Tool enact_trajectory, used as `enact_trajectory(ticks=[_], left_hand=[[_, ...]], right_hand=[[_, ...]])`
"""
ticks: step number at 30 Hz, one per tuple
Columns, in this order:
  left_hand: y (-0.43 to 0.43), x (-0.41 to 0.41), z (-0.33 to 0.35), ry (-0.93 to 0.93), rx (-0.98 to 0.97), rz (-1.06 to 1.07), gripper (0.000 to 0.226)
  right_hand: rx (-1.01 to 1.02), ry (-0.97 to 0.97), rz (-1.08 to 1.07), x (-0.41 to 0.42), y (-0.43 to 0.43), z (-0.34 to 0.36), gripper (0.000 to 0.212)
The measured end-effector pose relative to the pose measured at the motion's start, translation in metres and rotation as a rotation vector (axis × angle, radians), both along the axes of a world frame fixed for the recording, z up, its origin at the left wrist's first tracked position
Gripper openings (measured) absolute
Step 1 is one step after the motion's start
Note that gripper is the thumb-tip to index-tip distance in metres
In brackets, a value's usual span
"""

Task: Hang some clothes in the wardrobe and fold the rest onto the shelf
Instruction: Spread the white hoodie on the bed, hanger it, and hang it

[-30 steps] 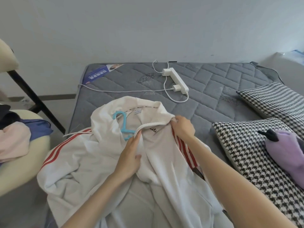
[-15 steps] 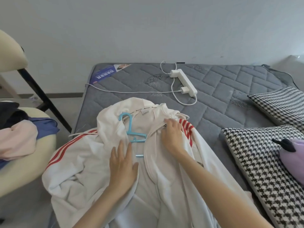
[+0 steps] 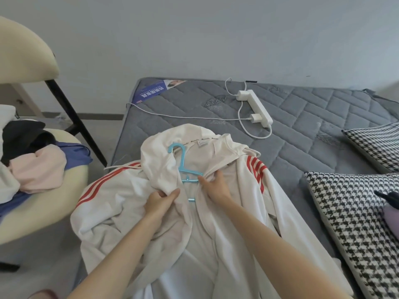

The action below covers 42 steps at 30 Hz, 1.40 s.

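Note:
A white hooded jacket (image 3: 121,203) with red sleeve stripes lies open on the grey mattress (image 3: 302,147). A light blue hanger (image 3: 183,167) rests inside it at the collar, its hook toward the hood. My left hand (image 3: 160,200) pinches the jacket's left front edge just below the hanger. My right hand (image 3: 216,186) holds the right front edge beside the hanger's bar, fingers curled into the cloth. The hanger's right arm is hidden under the fabric.
A cream chair (image 3: 36,190) on the left carries a heap of black, pink and blue clothes (image 3: 36,167). A white power strip (image 3: 257,110) with cables lies further back on the mattress. Houndstooth pillows (image 3: 349,223) and a purple plush toy (image 3: 391,214) fill the right side.
My left hand went from lying flat on the jacket to pinching its left front edge. My right hand slid down from the shoulder to the front edge near the hanger bar.

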<state>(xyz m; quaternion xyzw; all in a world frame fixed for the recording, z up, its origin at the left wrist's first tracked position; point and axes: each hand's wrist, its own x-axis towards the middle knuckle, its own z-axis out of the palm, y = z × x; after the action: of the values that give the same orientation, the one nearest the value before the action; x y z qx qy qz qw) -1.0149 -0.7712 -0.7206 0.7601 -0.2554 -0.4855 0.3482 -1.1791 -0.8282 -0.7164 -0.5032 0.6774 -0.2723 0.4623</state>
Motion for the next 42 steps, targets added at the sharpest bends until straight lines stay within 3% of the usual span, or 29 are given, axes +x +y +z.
enact_trajectory(ticks=[3, 7, 10, 11, 13, 15, 18, 20, 21, 24, 28, 32, 39, 42], left_hand=[[-0.011, 0.009, 0.009, 0.047, -0.078, 0.058, 0.024], [-0.036, 0.029, 0.024, 0.004, -0.182, 0.115, 0.035], [-0.056, 0.039, 0.038, -0.031, -0.265, 0.146, 0.040], [-0.058, 0.041, 0.040, -0.060, -0.287, 0.141, 0.039], [-0.051, 0.043, 0.037, -0.126, -0.272, 0.113, 0.035], [-0.036, 0.046, 0.026, -0.137, -0.226, 0.056, 0.034], [-0.016, 0.048, 0.015, -0.159, -0.204, -0.038, 0.039], [-0.006, 0.045, 0.013, -0.211, -0.223, -0.058, 0.034], [0.000, 0.043, 0.013, -0.239, -0.233, -0.066, 0.031], [0.016, 0.038, 0.009, -0.295, -0.277, -0.051, 0.027], [0.025, 0.048, 0.004, -0.330, -0.287, 0.122, 0.027], [0.021, 0.069, 0.010, -0.364, -0.325, 0.232, 0.029], [0.030, 0.053, 0.007, -0.119, -0.310, 0.066, 0.046], [0.044, 0.040, -0.006, -0.154, -0.280, -0.042, 0.046]], right_hand=[[-0.024, 0.065, 0.035, 0.006, -0.008, 0.007, 0.048], [-0.168, -0.032, 0.133, 0.024, -0.014, 0.028, 0.026], [-0.110, -0.290, 0.181, 0.045, -0.022, 0.044, 0.046], [-0.060, -0.281, 0.210, 0.050, -0.023, 0.042, 0.054], [0.042, -0.060, 0.275, 0.056, -0.018, 0.034, 0.062], [0.001, 0.230, 0.275, 0.053, -0.006, 0.019, 0.060], [-0.423, 0.467, 0.264, 0.047, 0.014, 0.007, 0.040], [-0.703, 0.604, 0.390, 0.047, 0.022, 0.001, 0.028], [-0.733, 0.646, 0.511, 0.049, 0.025, -0.001, 0.023], [-0.601, 0.727, 0.817, 0.053, 0.032, -0.003, 0.028], [-0.613, 0.910, 0.803, 0.064, 0.039, -0.004, 0.013], [-0.605, 1.031, 0.774, 0.066, 0.035, -0.004, 0.034], [-0.521, 1.179, 0.859, 0.081, 0.026, -0.001, 0.039], [-0.491, 1.258, 0.875, 0.075, 0.017, 0.010, 0.014]])
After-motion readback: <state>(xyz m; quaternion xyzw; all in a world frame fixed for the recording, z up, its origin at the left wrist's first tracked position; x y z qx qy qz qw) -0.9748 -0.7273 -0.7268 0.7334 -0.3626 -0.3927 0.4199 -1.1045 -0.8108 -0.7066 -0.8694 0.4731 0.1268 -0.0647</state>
